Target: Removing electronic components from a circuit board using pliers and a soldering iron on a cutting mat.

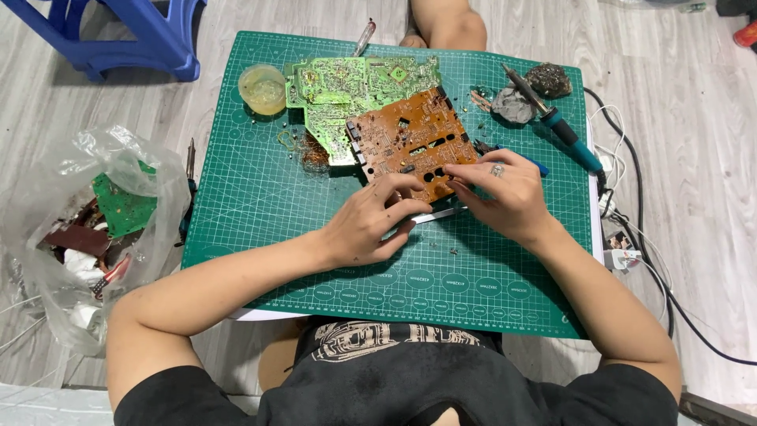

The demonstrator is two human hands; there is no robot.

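Two hands on a brown board, on a green mat on a pale wood floor.

Green mat (260, 205) flat on the floor, blue stool (130, 35) past its far left corner, clear bag (87, 229) of scraps just left of it, wires (639, 237) along its right edge. On the mat: brown board (406, 142) near the middle, partly over a green board (347, 95), small cup (262, 88) beside that, soldering iron (552, 118) near the far right corner. Left hand (367, 225) half curled, fingertips pressing the brown board's near edge. Right hand (505, 193) curled, fingertips touching that same edge, pinching a thin metal tool (438, 214). Ring (497, 170) on one finger.
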